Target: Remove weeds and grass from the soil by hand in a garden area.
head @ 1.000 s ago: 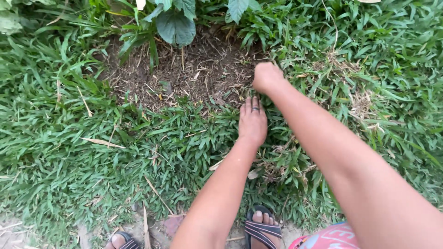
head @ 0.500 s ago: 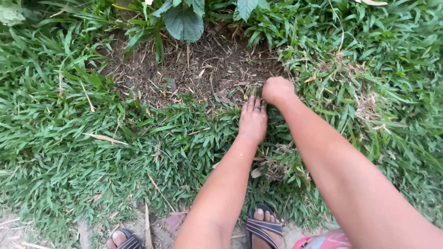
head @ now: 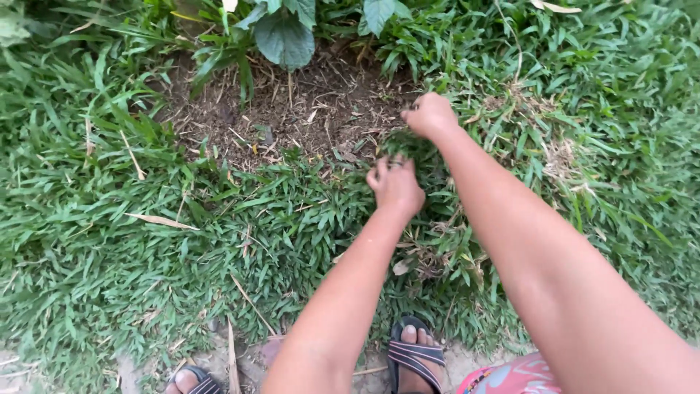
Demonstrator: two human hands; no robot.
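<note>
Both hands close on one grass tuft [head: 405, 143] at the bare soil patch [head: 292, 117]'s five o'clock edge: your right hand [head: 432, 115] fisted above, left hand [head: 396, 184] curled below. Grip low near the roots.

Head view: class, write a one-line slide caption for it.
Both hands, left hand and right hand, grip a tuft of grass beside a bare soil patch.

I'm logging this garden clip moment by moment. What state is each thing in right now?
Left hand: curled shut on grass tuft.
Right hand: fisted on grass tuft.
Grass tuft: gripped between both hands.
Soil patch: bare, strewn with dry stalks.
Sandal: worn, on the dirt.
</note>
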